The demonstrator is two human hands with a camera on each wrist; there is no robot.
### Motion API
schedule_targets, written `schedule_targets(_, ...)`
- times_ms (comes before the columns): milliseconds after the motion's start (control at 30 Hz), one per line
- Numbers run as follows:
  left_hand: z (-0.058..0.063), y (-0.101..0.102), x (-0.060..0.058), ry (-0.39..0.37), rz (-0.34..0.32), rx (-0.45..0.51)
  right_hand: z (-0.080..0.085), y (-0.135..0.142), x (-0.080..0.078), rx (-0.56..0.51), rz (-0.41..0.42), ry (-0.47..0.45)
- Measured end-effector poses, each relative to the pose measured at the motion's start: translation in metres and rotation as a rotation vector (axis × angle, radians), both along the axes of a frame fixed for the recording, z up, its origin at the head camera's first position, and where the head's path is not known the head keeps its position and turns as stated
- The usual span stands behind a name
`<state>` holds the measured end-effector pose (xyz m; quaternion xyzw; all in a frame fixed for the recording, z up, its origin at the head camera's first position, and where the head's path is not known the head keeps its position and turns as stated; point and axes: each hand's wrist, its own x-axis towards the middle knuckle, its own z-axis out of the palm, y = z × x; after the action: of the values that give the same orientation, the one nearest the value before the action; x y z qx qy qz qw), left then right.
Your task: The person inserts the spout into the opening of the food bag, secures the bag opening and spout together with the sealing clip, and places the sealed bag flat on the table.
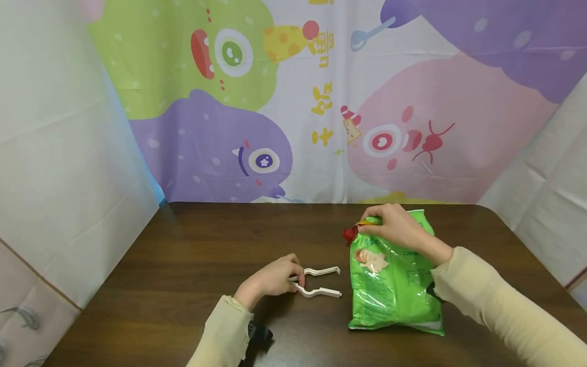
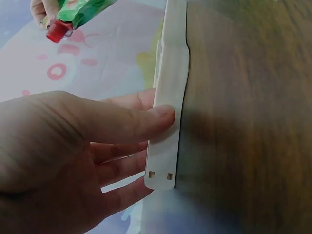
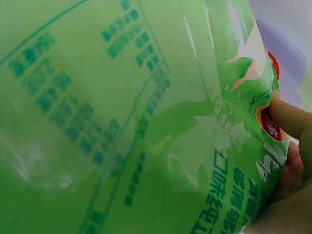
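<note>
My left hand [image 1: 277,275] holds a white plastic sealing clip [image 1: 323,292] near its joined end. Its two long arms are spread and point right, one tipped with a small hook. The left wrist view shows the thumb pressed on the clip's [image 2: 170,73] flat side, fingers behind. To the right, my right hand [image 1: 399,224] pinches the top of a green snack bag [image 1: 394,285]. In the right wrist view the thumb lies on the bag [image 3: 146,146] by a red and yellow logo. A small red part [image 1: 350,234] sticks out at its upper left corner.
A dark brown wooden table [image 1: 183,285] lies beneath both hands. Behind it hangs a white curtain [image 1: 339,168] printed with cartoon monsters. Pale cloth walls [image 1: 59,127] stand on either side.
</note>
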<state>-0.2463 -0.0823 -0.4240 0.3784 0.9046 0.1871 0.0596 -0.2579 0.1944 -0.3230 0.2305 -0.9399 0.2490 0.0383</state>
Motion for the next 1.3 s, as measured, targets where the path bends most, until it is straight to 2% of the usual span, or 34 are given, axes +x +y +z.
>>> schedule_targets(167,0.001,-0.004,-0.003,0.056,0.058,0.047,-0.001,0.000,-0.001,-0.003,-0.001,0.003)
schedule_targets(333,0.004,-0.008,-0.005,0.098,0.113,0.162,-0.002,0.001,-0.001,-0.005,-0.002,0.005)
schedule_targets(567,0.009,-0.006,-0.006,0.063,0.172,0.306,-0.003,0.002,-0.002,-0.005,-0.004,0.056)
schedule_targets(800,0.013,0.000,-0.004,0.005,0.199,0.369,-0.003,0.000,-0.002,-0.019,-0.021,0.109)
schedule_targets(1300,0.016,0.022,-0.005,-0.015,0.221,0.508,-0.003,-0.005,-0.004,-0.123,-0.045,0.110)
